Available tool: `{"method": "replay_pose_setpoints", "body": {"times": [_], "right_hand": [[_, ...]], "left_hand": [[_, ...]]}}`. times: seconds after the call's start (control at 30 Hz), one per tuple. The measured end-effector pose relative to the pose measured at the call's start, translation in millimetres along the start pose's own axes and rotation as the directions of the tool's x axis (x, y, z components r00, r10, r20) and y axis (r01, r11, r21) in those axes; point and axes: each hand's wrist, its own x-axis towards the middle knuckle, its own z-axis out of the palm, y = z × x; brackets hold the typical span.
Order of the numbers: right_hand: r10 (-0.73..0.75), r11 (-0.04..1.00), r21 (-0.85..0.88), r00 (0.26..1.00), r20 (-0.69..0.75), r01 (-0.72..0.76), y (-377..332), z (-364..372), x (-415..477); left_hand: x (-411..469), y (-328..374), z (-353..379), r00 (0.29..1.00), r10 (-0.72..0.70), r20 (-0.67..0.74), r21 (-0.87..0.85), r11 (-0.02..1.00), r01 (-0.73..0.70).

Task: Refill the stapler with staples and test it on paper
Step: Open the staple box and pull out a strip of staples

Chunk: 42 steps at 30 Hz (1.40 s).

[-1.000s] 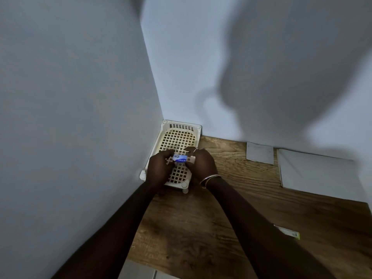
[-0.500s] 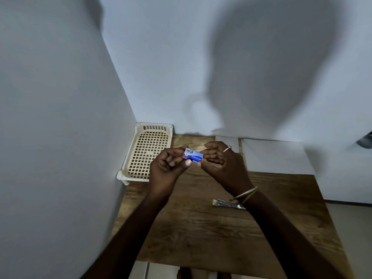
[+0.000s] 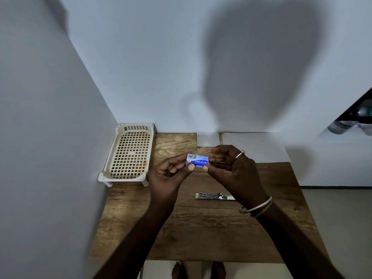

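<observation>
Staple box [image 3: 197, 162], small and blue, is held in mid-air between both hands above the wooden counter [image 3: 201, 228]. The left hand [image 3: 169, 174] pinches its left end, thumb in front and fingers [image 3: 177, 161] curled behind. The right hand [image 3: 235, 170] pinches the right end the same way. The stapler [image 3: 213, 196] lies on the counter just below the right hand, untouched. White paper [image 3: 255, 147] rests against the far wall, and a cream slotted tray [image 3: 130, 154] stands in the left corner.
</observation>
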Motion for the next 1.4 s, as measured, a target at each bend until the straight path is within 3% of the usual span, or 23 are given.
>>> {"method": "replay_pose_setpoints", "body": {"times": [0.4,0.8,0.93,1.2,1.4], "right_hand": [[0.02,0.988,0.151,1.0,0.002,-0.021,-14.6,-9.4,-1.4],[0.038,0.905,0.424,0.999,0.002,-0.036,-13.0,-11.6,-0.4],[0.014,0.931,0.365,1.0,0.01,-0.017,-11.3,-11.9,-5.0],[-0.152,0.988,0.015,0.988,-0.011,0.152,-14.4,-14.8,-7.2],[-0.197,0.979,-0.037,0.979,0.052,0.2,-10.7,-19.3,-7.5]], "left_hand": [[-3.0,5.4,7.8,0.995,0.086,-0.049,0.002,0.996,-0.086],[-0.3,11.0,13.6,1.0,-0.022,-0.017,-0.093,0.995,0.02],[-0.9,10.6,14.4,1.0,-0.013,0.014,-0.114,0.993,0.015],[-0.9,12.4,15.8,0.999,0.022,0.034,-0.091,0.996,-0.019],[-2.3,14.5,13.4,0.998,0.047,0.05,-0.061,0.997,-0.044]]}}
